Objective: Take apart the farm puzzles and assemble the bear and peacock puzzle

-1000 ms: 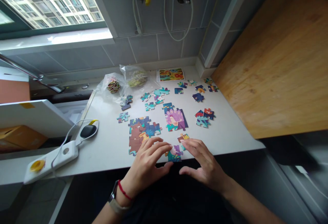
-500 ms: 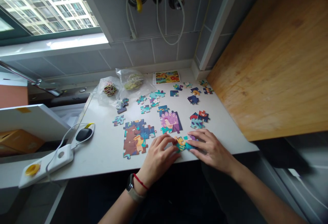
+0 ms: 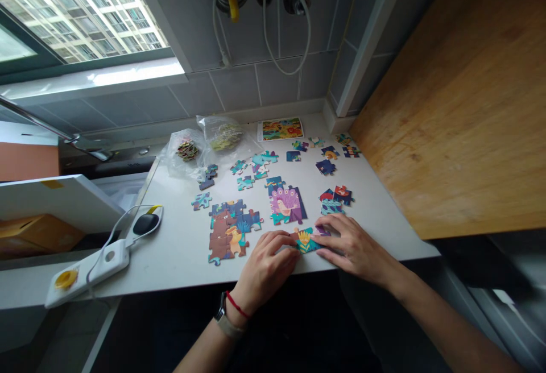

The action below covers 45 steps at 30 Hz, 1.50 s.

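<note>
A small strip of jigsaw puzzle pieces (image 3: 304, 240), teal with a yellow plant, lies flat near the counter's front edge. My left hand (image 3: 272, 256) has curled fingers against the strip's left end. At the right end, my right hand (image 3: 350, 246) presses its fingertips on the pieces and partly covers a purple bit. Just beyond is a joined pink peacock section (image 3: 285, 204). Left of my left hand lies a larger joined section with a brown bear (image 3: 224, 228). Several red and teal pieces (image 3: 335, 200) rest beyond my right hand.
Loose pieces (image 3: 258, 164) lie across the white counter (image 3: 170, 248). Two plastic bags of pieces (image 3: 187, 149) and a picture card (image 3: 280, 129) are at the back. A power strip (image 3: 89, 270) with a cable sits left; a wooden panel (image 3: 460, 111) stands right.
My left fingers have moved in against the strip's left end, and the yellow-plant pieces now sit closer together. My right hand stays nearly in place. The whole view has shifted slightly.
</note>
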Tool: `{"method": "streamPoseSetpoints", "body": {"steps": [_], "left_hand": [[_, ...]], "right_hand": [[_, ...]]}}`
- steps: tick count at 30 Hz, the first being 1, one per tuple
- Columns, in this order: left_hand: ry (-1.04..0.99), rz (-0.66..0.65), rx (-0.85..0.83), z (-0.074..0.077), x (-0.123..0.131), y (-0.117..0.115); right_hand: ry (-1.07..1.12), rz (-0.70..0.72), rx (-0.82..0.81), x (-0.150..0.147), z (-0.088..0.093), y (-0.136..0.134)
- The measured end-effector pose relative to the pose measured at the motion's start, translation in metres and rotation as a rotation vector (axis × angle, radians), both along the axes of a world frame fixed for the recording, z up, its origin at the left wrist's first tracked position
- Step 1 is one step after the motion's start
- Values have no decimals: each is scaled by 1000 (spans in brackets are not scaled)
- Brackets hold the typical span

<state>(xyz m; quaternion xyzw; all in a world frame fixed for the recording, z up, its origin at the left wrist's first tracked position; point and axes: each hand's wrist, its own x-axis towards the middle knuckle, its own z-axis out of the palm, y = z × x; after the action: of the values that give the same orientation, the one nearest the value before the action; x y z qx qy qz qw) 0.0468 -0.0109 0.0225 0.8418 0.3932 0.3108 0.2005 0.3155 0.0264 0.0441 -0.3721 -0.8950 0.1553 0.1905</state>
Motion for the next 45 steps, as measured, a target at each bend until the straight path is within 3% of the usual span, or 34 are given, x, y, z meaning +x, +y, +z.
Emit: {"method": "streamPoseSetpoints", "body": {"steps": [6, 10, 18, 22, 27, 32, 39, 45], "left_hand": [[-156, 43, 38, 6, -3, -4], [-256, 176, 92, 17, -24, -17], [-118, 432, 185, 20, -97, -42], [23, 428, 128, 9, -117, -44], [88, 435, 162, -2, -119, -46], [113, 456, 184, -3, -117, -45], [97, 446, 202, -4, -118, -44], [-9, 488, 112, -7, -124, -46]], "right_hand": [[-5, -26, -19, -8, 0, -4], [48, -33, -37, -21, -3, -6], [174, 96, -20, -54, -9, -8], [190, 123, 0, -82, -13, -11], [172, 93, 18, -112, -12, -9], [138, 87, 36, -128, -8, -6], [146, 142, 22, -125, -6, -6], [136, 197, 12, -124, -6, -8]]}}
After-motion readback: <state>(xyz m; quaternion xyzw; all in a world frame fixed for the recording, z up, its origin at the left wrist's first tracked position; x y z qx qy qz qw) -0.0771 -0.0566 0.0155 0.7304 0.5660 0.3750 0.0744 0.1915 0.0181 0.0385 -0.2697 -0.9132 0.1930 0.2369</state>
